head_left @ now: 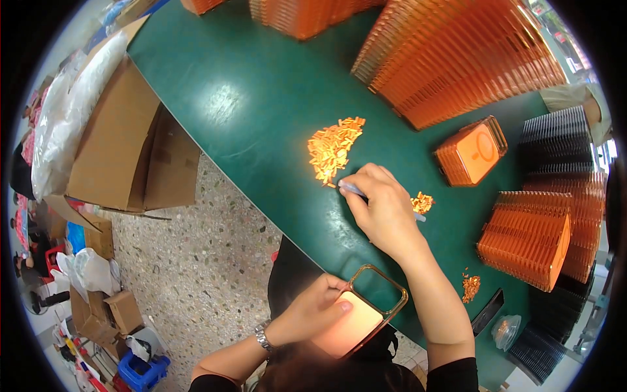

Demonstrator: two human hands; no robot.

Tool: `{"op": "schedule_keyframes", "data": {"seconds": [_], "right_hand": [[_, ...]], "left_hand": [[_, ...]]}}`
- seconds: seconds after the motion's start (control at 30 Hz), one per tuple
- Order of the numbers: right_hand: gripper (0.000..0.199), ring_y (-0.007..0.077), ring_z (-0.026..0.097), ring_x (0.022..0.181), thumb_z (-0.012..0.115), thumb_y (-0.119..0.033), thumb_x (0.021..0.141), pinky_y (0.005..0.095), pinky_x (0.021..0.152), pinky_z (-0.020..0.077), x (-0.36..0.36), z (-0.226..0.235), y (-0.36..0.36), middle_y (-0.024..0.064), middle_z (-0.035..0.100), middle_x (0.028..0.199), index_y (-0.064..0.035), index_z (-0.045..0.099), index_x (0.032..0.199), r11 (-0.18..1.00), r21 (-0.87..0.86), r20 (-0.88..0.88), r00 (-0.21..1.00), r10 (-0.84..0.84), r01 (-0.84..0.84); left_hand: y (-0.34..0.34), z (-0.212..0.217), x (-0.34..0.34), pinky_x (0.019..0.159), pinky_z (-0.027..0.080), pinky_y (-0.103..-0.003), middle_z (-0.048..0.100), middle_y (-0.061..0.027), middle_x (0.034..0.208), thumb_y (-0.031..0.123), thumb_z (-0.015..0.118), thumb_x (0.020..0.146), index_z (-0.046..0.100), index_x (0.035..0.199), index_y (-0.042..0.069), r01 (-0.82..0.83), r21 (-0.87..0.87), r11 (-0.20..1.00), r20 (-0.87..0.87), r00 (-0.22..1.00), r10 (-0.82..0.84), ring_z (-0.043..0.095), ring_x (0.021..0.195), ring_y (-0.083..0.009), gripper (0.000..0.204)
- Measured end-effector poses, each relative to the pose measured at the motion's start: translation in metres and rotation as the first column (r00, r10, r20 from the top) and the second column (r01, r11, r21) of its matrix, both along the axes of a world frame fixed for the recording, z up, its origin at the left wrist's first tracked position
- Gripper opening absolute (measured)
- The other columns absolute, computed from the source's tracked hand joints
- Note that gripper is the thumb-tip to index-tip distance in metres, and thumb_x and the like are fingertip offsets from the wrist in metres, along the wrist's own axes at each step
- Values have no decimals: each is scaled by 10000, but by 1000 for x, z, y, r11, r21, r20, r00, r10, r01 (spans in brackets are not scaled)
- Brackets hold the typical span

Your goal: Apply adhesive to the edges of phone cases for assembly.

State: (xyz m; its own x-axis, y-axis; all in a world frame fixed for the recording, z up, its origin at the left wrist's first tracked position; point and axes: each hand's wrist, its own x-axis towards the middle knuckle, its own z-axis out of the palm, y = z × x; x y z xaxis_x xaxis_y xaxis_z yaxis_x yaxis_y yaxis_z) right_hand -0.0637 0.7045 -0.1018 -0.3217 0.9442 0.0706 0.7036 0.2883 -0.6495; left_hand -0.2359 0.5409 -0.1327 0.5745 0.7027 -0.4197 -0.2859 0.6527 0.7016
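My left hand (315, 306) is closed around an orange phone case (347, 324), thumb on its flat face, below the table edge. The large camera opening with its metallic-looking rim points up and right. My right hand (384, 208) pinches a slim pale violet pen-like tool (353, 189), whose other end shows past the heel of the hand. Its tip is beside the lower end of a heap of small orange pieces (334, 147). A smaller cluster of similar pieces (422, 202) lies just right of that hand. What exactly the tip touches is too small to tell.
Tall rows of orange phone cases (457, 59) stand at the far right. Shorter stacks (526, 238) and dark cases (555, 140) line the right side of the green table (261, 130). A small round clear container (506, 332) sits lower right. Left of the table stands an open cardboard box (114, 144).
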Motion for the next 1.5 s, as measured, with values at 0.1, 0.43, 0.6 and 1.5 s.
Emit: {"op": "schedule_keyframes", "data": {"seconds": [0.1, 0.43, 0.6, 1.5], "right_hand": [[82, 334, 652, 988, 695, -93, 918, 466, 815, 543, -15, -3, 2, 118, 659, 968, -43, 741, 965, 999, 16, 21, 999, -40, 40], [127, 335, 655, 910, 722, -79, 907, 422, 791, 523, -15, -3, 2, 131, 657, 934, 4, 711, 1001, 998, 64, 147, 989, -1, -9], [120, 362, 639, 928, 711, -66, 868, 465, 767, 528, 30, 41, -32, 144, 629, 960, -22, 656, 964, 988, -15, -49, 987, 155, -156], [245, 228, 616, 841, 742, -123, 847, 351, 655, 548, 142, 24, -168, 64, 603, 947, -20, 683, 1060, 995, 95, 185, 983, 4, -22]], "left_hand": [[-12, -3, -8, 993, 501, -299, 672, -90, 1257, 61, 586, 1074, 476, 1236, 32, -63, -5, 998, -3, 998, 63, 624, 1130, -99, 198], [31, 22, -39, 807, 556, -300, 778, -100, 1069, 65, 707, 992, 747, 1158, 17, 116, 558, 821, -476, 856, 202, 724, 918, -181, 178], [51, 43, -34, 714, 562, -404, 722, -140, 947, 110, 678, 981, 728, 1190, 31, 321, 539, 779, -656, 740, 149, 701, 808, -335, 228], [60, 38, 98, 624, 537, -468, 668, -163, 824, 134, 637, 963, 577, 927, 23, 701, 602, 382, -758, 652, -4, 680, 738, -370, 131]]}}
